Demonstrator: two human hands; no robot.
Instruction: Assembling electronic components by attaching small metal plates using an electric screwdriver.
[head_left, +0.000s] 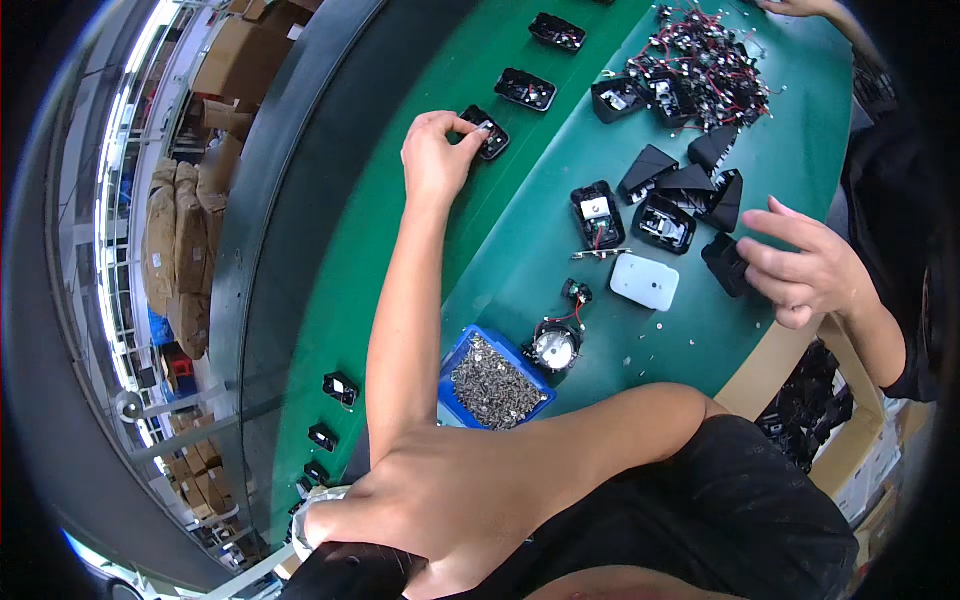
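My left hand (437,150) reaches over the green belt, thumb and fingertips pinched at a black housing (491,142) with small parts inside. What sits between the fingertips is too small to name. On the right, my right hand (808,265) is open with fingers apart, its fingertips beside a dark wedge-shaped housing (724,264). Left of it lie a black housing with a metal part inside (664,224), a black housing with a white block and red wires (598,215), and a white rounded cover (645,282). A round silver-faced lamp unit (555,347) with red wires lies nearer.
A blue tray (456,392) holds many screws. A heap of red-wired parts (700,62) covers the far table. More housings (526,89) line the belt. A cardboard box (780,370) of black parts stands at right. Another person's hand (797,6) shows at the top right.
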